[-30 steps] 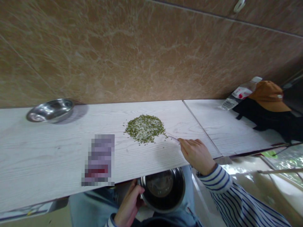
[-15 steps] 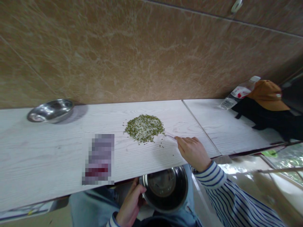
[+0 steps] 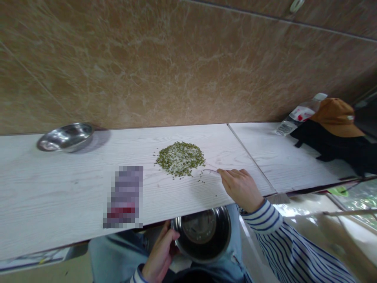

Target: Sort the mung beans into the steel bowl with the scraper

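Observation:
A round heap of green and white grains (image 3: 180, 158) lies on the white wood-grain table (image 3: 59, 188). My right hand (image 3: 240, 187) rests on the table just right of the heap, fingers closed on a thin clear utensil (image 3: 210, 171) whose tip touches the heap's right edge. A few loose grains are scattered below that tip. Under the table's front edge, my left hand (image 3: 160, 253) grips the rim of a steel bowl (image 3: 203, 234) held over my lap. The bowl looks nearly empty.
A second steel bowl (image 3: 66, 137) sits at the far left by the brown marbled wall. A blurred-out flat item (image 3: 123, 196) lies left of the heap. At the right are a plastic bottle (image 3: 297, 114), an orange cap (image 3: 335, 117) and a black bag (image 3: 332, 147).
My right hand has slid a little left and away from me, bringing the utensil tip to the heap's edge. The left hand and bowl have barely shifted.

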A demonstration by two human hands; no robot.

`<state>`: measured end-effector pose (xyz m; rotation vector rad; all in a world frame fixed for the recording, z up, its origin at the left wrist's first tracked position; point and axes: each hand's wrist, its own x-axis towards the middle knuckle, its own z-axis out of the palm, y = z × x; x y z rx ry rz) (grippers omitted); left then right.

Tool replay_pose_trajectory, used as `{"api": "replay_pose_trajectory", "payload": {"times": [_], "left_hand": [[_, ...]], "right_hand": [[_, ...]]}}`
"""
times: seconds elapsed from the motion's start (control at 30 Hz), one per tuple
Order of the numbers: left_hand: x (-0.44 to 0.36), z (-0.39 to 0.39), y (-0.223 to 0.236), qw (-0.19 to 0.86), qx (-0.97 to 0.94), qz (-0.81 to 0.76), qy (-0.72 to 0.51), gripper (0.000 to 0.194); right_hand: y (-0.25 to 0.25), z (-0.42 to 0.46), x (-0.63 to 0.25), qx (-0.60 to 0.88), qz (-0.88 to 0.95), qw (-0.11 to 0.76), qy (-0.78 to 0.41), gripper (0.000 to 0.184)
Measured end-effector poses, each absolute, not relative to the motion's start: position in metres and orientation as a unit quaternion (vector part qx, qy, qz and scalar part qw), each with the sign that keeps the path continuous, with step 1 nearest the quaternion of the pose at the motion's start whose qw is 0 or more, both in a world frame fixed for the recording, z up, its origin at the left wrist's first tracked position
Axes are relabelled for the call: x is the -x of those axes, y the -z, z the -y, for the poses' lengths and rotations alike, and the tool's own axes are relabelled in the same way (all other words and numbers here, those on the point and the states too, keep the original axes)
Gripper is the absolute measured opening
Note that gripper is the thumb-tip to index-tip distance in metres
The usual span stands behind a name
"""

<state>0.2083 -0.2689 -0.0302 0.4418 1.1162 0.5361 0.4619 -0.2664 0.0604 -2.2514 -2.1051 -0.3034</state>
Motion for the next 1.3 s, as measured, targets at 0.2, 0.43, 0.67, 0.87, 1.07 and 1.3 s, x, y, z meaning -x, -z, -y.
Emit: {"api": "replay_pose_trajectory", "payload": {"times": [0.2, 0.43, 0.67, 0.87, 1.07, 1.3], "left_hand": [[-0.21, 0.268, 0.024, 0.799, -0.198, -0.506, -0.258, 0.053], [-0.205, 0.269, 0.035, 0.806, -0.2, -0.496, -0.255, 0.045], [-0.203, 0.269, 0.028, 0.797, -0.202, -0.508, -0.256, 0.048], [-0.204, 0.268, 0.022, 0.785, -0.197, -0.522, -0.268, 0.044], [-0.202, 0.268, 0.023, 0.798, -0.21, -0.506, -0.253, 0.045], [-0.199, 0.269, 0.026, 0.804, -0.207, -0.491, -0.265, 0.053]], "right_hand": [[-0.059, 0.268, -0.463, 0.727, 0.68, 0.022, 0.093, 0.028], [-0.058, 0.267, -0.456, 0.723, 0.685, 0.02, 0.088, 0.027], [-0.06, 0.258, -0.45, 0.706, 0.703, 0.021, 0.086, 0.026], [-0.06, 0.258, -0.444, 0.697, 0.712, 0.019, 0.086, 0.026], [-0.061, 0.267, -0.437, 0.674, 0.734, 0.031, 0.078, 0.025], [-0.059, 0.257, -0.439, 0.675, 0.732, 0.031, 0.089, 0.026]]}}
